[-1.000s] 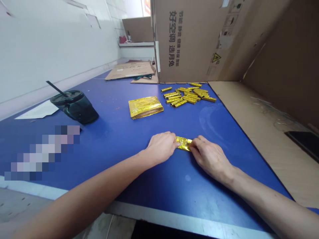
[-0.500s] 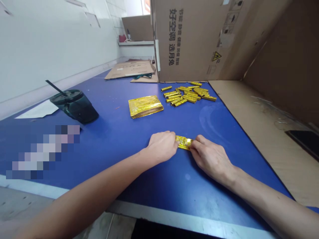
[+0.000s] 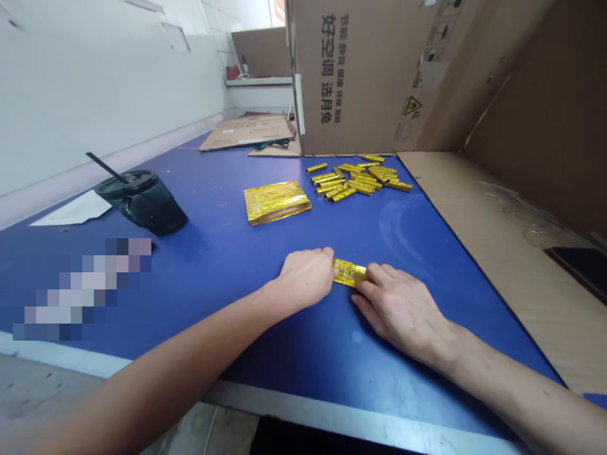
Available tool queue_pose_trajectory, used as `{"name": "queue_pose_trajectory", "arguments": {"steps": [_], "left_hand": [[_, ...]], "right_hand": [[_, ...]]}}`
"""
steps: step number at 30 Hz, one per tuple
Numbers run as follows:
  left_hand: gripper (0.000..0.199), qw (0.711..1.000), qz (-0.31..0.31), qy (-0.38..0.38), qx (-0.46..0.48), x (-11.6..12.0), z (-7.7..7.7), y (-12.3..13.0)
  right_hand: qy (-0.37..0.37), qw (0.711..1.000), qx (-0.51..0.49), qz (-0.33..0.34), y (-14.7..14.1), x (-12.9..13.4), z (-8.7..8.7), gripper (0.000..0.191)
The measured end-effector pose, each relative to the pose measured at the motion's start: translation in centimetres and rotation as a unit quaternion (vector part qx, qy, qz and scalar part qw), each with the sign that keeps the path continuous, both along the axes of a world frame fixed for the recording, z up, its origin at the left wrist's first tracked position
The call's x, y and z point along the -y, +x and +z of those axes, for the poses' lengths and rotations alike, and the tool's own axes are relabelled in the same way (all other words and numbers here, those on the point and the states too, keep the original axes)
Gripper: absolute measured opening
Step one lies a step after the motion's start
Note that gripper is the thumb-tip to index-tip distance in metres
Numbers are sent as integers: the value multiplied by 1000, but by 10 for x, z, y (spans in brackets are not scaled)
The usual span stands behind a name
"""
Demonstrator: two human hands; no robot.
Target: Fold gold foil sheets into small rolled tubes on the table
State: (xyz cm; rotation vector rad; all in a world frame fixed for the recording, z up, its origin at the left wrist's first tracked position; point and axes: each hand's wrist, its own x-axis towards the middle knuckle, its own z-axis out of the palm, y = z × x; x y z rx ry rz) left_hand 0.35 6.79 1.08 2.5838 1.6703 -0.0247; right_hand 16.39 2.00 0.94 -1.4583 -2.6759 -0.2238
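Observation:
In front of me, a flat strip of shiny gold foil paper (image 3: 349,273) lies on the blue tabletop between my two hands. My left hand (image 3: 308,275) is closed, its curled fingers gripping the strip's left end. At the other end, the fingers of my right hand (image 3: 396,300) lie over the foil, with the thumb apart from them and touching the table. What sits under those fingertips is hidden. Beyond my hands is a stack of gold foil paper sheets (image 3: 277,201). To its right lies a loose pile of narrow gold foil rolls (image 3: 363,180).
A dark lidded cup with a straw (image 3: 154,202) leans in view at the left, by a white sheet (image 3: 71,212). A blurred-out patch (image 3: 90,284) covers something nearer. A large cardboard box (image 3: 365,76) borders the back and right; flattened cardboard (image 3: 251,133) lies behind.
My right thumb has moved down away from the fingers, and the right hand's pinch has loosened and flattened over the foil. My left hand keeps nearly the same place.

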Motion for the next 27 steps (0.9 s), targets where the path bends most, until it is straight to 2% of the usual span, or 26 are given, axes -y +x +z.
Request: {"name": "queue_pose_trajectory", "arguments": {"steps": [8,12,16,24,27], "left_hand": [[15,998,28,-17,54,-8,-1,-5],[19,994,53,-28,89,-7,-1,-5],[26,994,60,-31,86,-6,1,-4],[20,987,61,-61,137,-3,2,-9],[20,987,70,-60,128,-4,3,-8]], "right_hand": [[-14,998,-10,56,-14,17,-3,27],[8,998,-13,59,-16,19,-6,32],[24,998,-12,54,-16,19,-8,35],[37,997,-9,64,-15,19,-8,36],[41,997,-8,67,-15,19,-8,35]]}}
